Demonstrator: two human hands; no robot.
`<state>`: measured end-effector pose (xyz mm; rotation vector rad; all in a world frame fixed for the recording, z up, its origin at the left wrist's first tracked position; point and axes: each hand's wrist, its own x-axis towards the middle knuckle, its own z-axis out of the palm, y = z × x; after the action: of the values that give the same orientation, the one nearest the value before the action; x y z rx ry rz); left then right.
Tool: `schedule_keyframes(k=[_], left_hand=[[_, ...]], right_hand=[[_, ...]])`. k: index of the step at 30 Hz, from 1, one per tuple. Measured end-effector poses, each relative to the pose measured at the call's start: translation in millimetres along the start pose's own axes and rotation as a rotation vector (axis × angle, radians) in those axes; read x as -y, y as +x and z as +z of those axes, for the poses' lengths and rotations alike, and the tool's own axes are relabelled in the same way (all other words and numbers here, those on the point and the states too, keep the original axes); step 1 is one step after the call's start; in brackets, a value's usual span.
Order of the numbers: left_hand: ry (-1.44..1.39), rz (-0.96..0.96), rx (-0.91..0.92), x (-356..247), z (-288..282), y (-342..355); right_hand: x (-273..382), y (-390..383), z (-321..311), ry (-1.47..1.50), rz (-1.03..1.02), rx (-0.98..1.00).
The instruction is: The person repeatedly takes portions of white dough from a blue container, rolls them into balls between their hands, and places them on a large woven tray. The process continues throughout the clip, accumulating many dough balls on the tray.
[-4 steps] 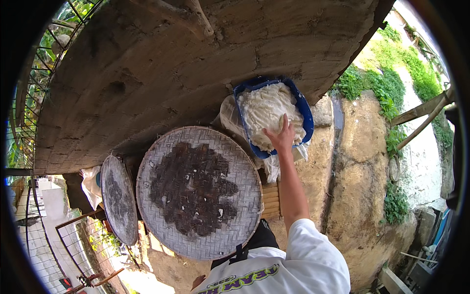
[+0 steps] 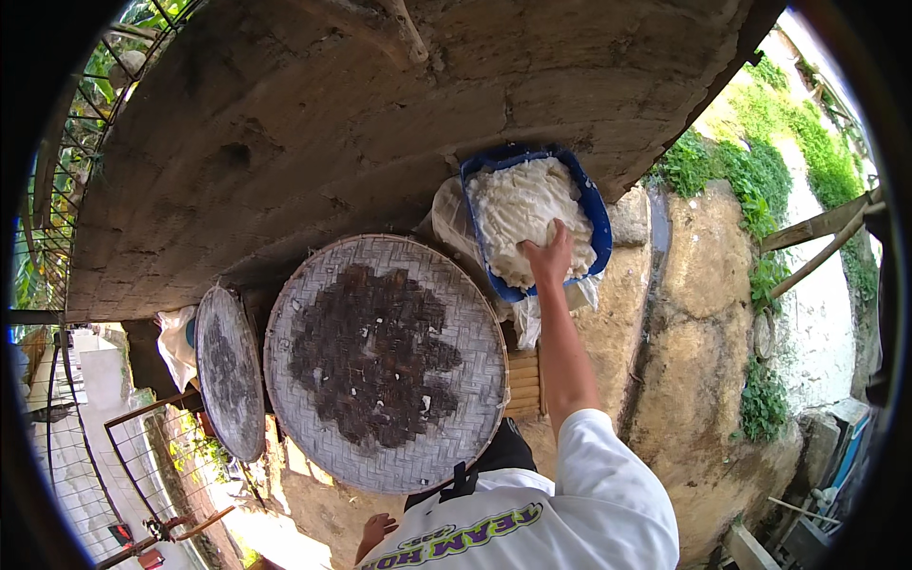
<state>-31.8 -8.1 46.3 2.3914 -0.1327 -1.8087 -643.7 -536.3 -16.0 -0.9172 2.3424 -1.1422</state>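
Note:
A blue plastic tub [image 2: 598, 220] is heaped with moist white mash [image 2: 522, 204], lumpy and soft. My right hand [image 2: 551, 255] reaches into its near side, fingertips sunk in the mash and thumb curled inward, closing on some of it. Left of the tub lies a large round woven bamboo tray [image 2: 475, 328]. A dark wet patch dotted with white bits covers its middle. My left hand [image 2: 378, 528] is low, below the tray's near edge, its fingers apart with nothing in them.
A smaller woven tray [image 2: 228, 375] stands tilted at the left, beside a whitish sack [image 2: 177, 347]. Translucent plastic sheeting [image 2: 454, 217] lies under the tub. A rough brown wall [image 2: 370, 133] rises beyond. Stained concrete ground [image 2: 708, 313] with a groove runs along the right.
My right hand's fingers, spread on top of the mash before, have dipped into it and bent. More of my left hand now shows at the bottom.

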Motion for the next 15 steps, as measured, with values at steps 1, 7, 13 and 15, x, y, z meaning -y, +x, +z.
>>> schedule_keyframes(k=[1,7,13,15], left_hand=[[0.121,0.053,-0.029,-15.2,0.2,-14.7],[0.139,0.23,-0.056,-101.8,33.9,-41.9],[0.355,0.364,-0.028,-152.6,42.5,-48.7],[0.384,0.401,0.02,-173.0,51.7,-51.6]], right_hand=[[-5.9,3.1,3.0,0.046,-0.007,-0.068],[-32.4,39.7,-13.6,0.688,0.422,0.257],[-13.9,52.1,-50.6,0.93,0.547,0.489],[-4.9,56.7,-55.3,1.04,0.57,0.443]])
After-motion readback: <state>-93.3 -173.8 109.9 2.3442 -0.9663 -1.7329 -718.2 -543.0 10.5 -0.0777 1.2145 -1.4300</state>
